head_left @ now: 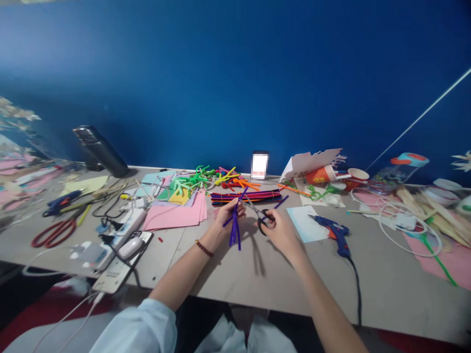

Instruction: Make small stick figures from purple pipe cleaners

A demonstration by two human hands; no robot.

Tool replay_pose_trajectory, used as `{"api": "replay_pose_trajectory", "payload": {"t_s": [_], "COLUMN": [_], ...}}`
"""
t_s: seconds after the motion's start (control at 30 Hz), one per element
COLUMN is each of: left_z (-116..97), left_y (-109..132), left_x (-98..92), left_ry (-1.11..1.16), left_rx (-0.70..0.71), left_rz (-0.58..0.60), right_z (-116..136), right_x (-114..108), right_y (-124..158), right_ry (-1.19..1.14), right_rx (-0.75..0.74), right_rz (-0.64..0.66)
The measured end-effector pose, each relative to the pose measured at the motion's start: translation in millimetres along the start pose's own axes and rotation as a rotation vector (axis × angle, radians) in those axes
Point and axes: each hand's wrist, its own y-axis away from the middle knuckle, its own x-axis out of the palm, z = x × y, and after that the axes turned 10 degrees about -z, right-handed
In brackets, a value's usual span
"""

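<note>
My left hand is closed around a small bundle of purple pipe cleaners, whose ends hang down below my fist and stick up above it. My right hand grips black-handled scissors, fingers through the loops. The blades point up and left toward the upper ends of the purple stems. Both hands hover just above the grey table, near its middle.
A row of dark and orange pipe cleaners lies behind my hands, with pink paper sheets to the left. A blue glue gun lies to the right, red scissors and a power strip far left. Red cups stand at the back.
</note>
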Motion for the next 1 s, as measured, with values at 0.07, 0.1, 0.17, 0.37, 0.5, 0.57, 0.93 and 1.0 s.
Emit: {"api": "replay_pose_trajectory", "payload": {"t_s": [0.07,0.1,0.17,0.37,0.5,0.57,0.93,1.0], "left_z": [2.8,4.1,6.6,13.9,18.6,20.9,27.9,28.5], "left_y": [-0.2,-0.2,-0.3,-0.3,-2.3,-3.2,3.2,3.7], "left_x": [0.0,0.2,0.6,1.7,0.9,0.4,4.8,5.1], "left_ry": [-0.004,-0.009,-0.029,-0.085,-0.130,-0.142,-0.085,-0.071], "left_rx": [0.001,0.000,0.002,0.037,0.065,0.078,0.013,-0.012], "left_rz": [-0.024,-0.030,-0.010,0.075,0.045,0.020,0.020,0.015], "right_z": [-3.6,-5.9,-10.9,-21.3,-23.1,-23.1,-20.3,-19.6], "right_x": [4.9,6.5,8.2,8.9,8.6,8.4,6.5,7.4], "right_y": [1.6,2.8,5.1,7.4,6.8,6.5,7.5,8.7], "right_ry": [-0.003,-0.001,0.014,0.034,0.062,0.074,0.241,0.294], "right_rx": [-0.024,-0.030,-0.040,-0.061,-0.101,-0.114,-0.092,-0.102], "right_rz": [-0.002,-0.002,-0.007,-0.041,-0.042,-0.036,0.002,0.004]}}
